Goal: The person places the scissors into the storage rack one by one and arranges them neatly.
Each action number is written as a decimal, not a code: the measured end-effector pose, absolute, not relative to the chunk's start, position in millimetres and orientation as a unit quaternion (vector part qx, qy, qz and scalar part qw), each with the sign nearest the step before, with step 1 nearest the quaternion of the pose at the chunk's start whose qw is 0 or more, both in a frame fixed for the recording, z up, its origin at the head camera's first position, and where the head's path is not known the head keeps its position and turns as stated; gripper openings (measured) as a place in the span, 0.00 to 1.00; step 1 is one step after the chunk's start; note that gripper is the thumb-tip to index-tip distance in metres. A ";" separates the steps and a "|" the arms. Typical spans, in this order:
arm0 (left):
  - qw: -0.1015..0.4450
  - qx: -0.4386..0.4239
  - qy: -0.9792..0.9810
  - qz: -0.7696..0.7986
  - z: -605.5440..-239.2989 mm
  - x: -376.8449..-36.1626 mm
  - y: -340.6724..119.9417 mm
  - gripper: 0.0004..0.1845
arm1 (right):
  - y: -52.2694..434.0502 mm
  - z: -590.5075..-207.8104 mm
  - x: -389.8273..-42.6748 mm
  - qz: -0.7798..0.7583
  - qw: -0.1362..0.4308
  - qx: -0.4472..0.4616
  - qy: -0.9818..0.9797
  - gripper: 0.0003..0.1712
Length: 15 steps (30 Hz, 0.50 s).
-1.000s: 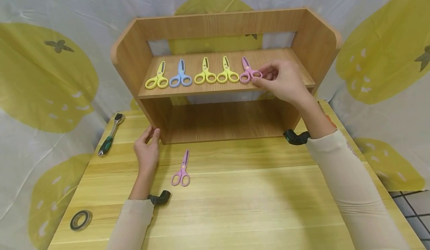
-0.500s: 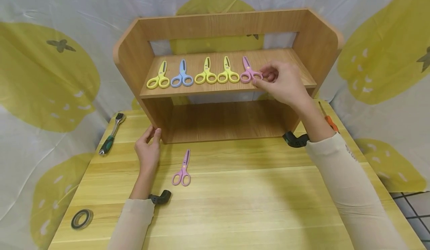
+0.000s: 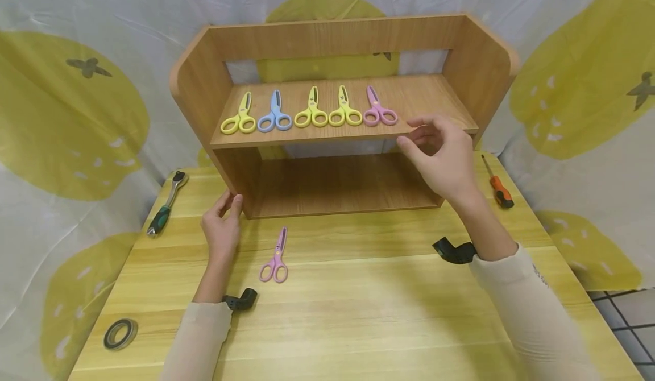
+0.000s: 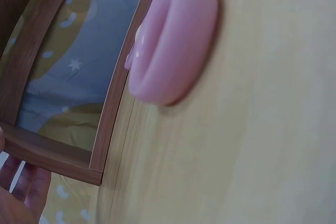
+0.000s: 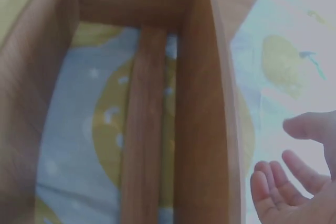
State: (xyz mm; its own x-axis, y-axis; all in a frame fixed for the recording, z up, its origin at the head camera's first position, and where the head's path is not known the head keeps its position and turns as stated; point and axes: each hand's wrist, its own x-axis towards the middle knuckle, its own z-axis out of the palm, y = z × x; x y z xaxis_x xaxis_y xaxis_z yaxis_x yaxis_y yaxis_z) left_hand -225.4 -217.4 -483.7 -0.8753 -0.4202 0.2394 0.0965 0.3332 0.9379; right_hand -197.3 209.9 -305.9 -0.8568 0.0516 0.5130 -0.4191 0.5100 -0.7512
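Right hand (image 3: pixel 444 156) hovering just off front edge of shelf (image 3: pixel 338 133), right part, fingers loosely spread, gripping nothing. Pink scissors (image 3: pixel 379 111) lying released on upper board, last in row after two yellow pairs (image 3: pixel 330 112), blue pair (image 3: pixel 275 116) and another yellow pair (image 3: pixel 239 119), handles facing front edge. Left hand (image 3: pixel 223 230) relaxed, fingertips touching shelf's front-left bottom corner, not clenching anything. Second pink scissors (image 3: pixel 275 259) sitting on table (image 3: pixel 358 313) just right of that hand, near shelf's front edge.

We see three yellow scissors (image 3: pixel 312 115), one blue (image 3: pixel 275 118), two pink (image 3: pixel 380 114); brown wood-grain shelf (image 3: pixel 332 45); pale yellow bench (image 3: pixel 358 313); white cloth with yellow blotches (image 3: pixel 66 119).
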 end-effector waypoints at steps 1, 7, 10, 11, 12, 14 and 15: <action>0.228 0.101 -0.786 -0.565 -483.6 -225.5 -218.3 0.21 | 207.2 -311.0 -192.6 0.492 0.245 0.120 -0.827 0.19; 0.228 0.101 -0.791 -0.558 -483.3 -226.0 -221.8 0.20 | 182.8 -343.4 -167.1 0.529 0.202 0.160 -0.808 0.18; 0.224 0.100 -0.790 -0.562 -483.3 -225.2 -221.9 0.20 | 168.4 -358.6 -156.2 0.541 0.169 0.169 -0.806 0.18; 0.224 0.098 -0.789 -0.563 -483.0 -224.9 -221.6 0.20 | 163.1 -363.7 -152.6 0.544 0.158 0.171 -0.806 0.18; 0.221 0.098 -0.789 -0.565 -482.7 -224.7 -221.2 0.20 | 158.2 -369.2 -149.5 0.548 0.146 0.173 -0.805 0.18; 0.217 0.097 -0.789 -0.567 -481.9 -224.2 -220.5 0.20 | 148.1 -380.6 -144.0 0.553 0.123 0.177 -0.805 0.19; 0.216 0.097 -0.789 -0.567 -481.2 -223.9 -220.0 0.20 | 142.8 -386.5 -142.0 0.555 0.110 0.177 -0.805 0.20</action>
